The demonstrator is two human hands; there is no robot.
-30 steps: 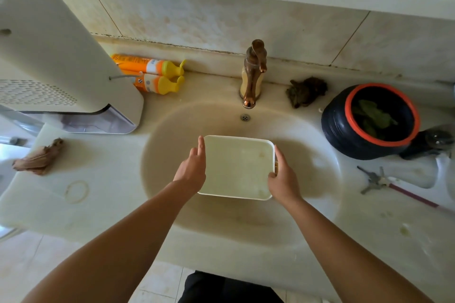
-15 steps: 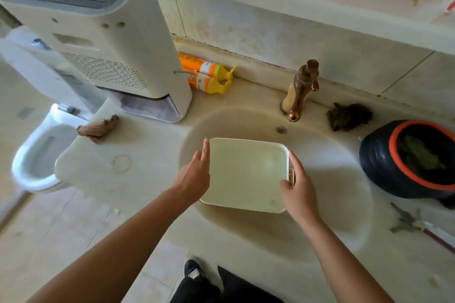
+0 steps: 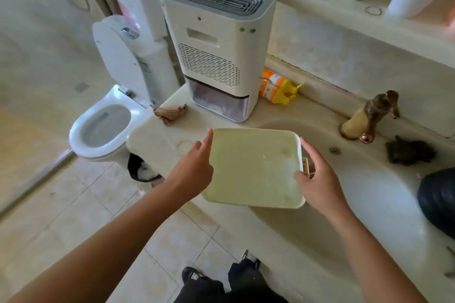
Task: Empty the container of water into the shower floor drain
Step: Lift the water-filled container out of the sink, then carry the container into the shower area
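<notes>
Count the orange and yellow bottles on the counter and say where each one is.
2. Both lie on their sides against the back wall, right of the white appliance: one bottle nearer the wall, the other bottle just in front of it. The appliance may hide more.

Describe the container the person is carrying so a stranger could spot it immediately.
Start at the tall white dehumidifier standing on the counter beside the toilet. Just in front of it, over the left edge of the sink basin, the left hand and right hand hold the container. It is the only shallow, pale yellowish square tub with rounded corners.
</notes>
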